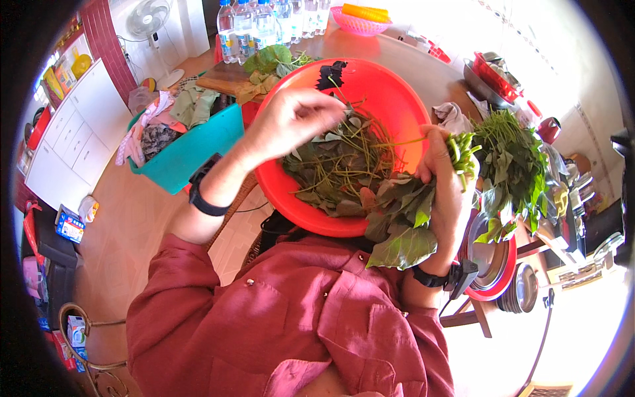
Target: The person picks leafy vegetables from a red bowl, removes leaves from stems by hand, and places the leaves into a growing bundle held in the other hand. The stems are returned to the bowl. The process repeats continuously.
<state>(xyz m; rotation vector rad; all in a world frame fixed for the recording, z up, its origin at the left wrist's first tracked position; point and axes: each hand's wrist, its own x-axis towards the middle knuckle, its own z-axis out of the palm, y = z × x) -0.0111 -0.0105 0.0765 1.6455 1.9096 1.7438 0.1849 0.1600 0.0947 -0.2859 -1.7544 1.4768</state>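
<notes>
A wide red plastic basin (317, 226) stands before me, with cut leafy greens (342, 168) and thin stems heaped inside. My right hand (446, 173) grips a bunch of leafy greens (404, 245); its pale cut stems stick out on the far side and its leaves hang over the basin's rim. Above the basin's left part is my left hand (307, 116), blurred, with its fingers curled. A thin stem shows near its fingertips, but whether they pinch it is unclear. Black tape marks the basin's inner wall.
More greens (511, 168) are piled at the right beside stacked metal plates (521, 288). Water bottles (255, 30) and a pink basket (359, 25) stand on the table (412, 57) behind the basin. A teal tub (198, 154) of cloths sits at the left.
</notes>
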